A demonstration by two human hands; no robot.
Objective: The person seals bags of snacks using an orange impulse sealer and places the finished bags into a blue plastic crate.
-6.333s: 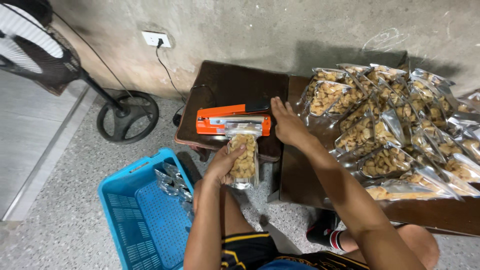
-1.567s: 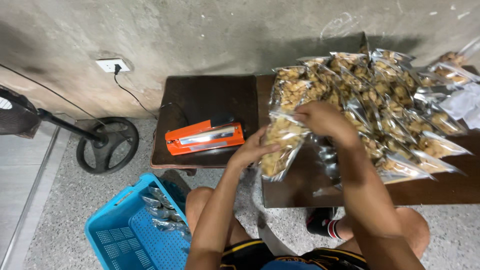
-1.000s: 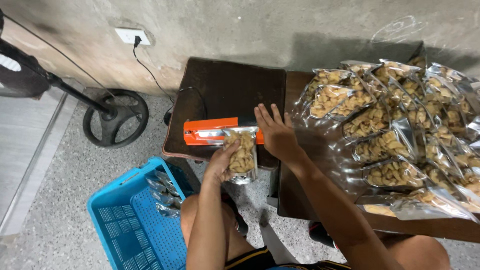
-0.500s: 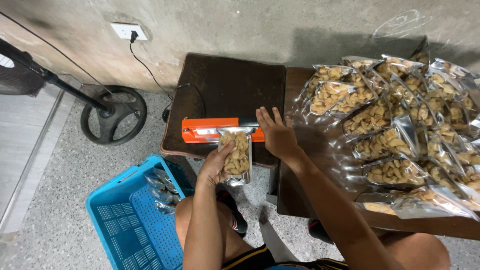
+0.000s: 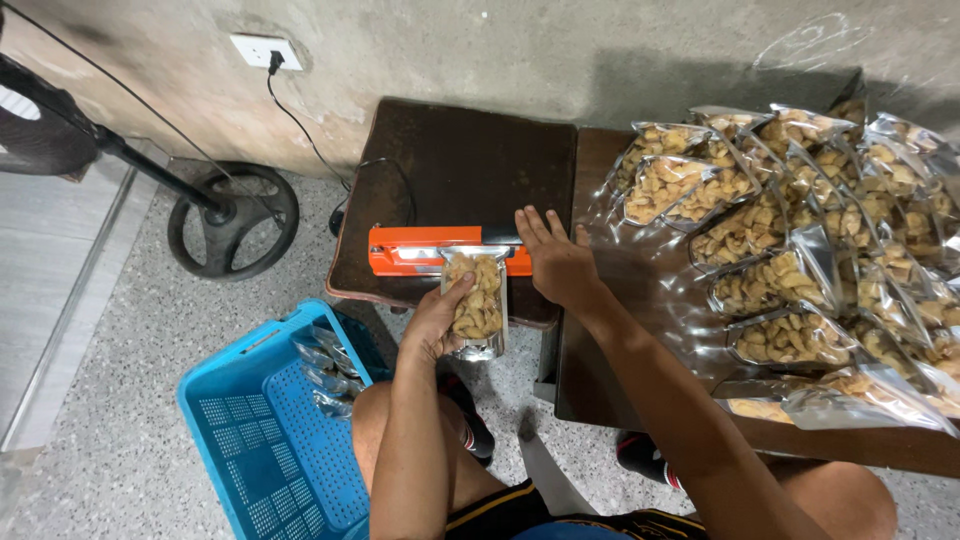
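Snack pouch point(image 5: 477, 305), clear and silver-edged, gripped by left hand point(image 5: 437, 322), top under orange sealer point(image 5: 432, 250); right hand point(image 5: 557, 262) flat, empty.

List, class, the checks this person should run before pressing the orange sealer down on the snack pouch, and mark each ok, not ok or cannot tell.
1. Pouch top lies in the orange sealer: ok.
2. Left hand grips the pouch: ok.
3. Right hand rests on the sealer's end: ok.
4. Plug sits in the wall socket: ok.
5. Pouch mouth is flat, no snacks in the seam: cannot tell.
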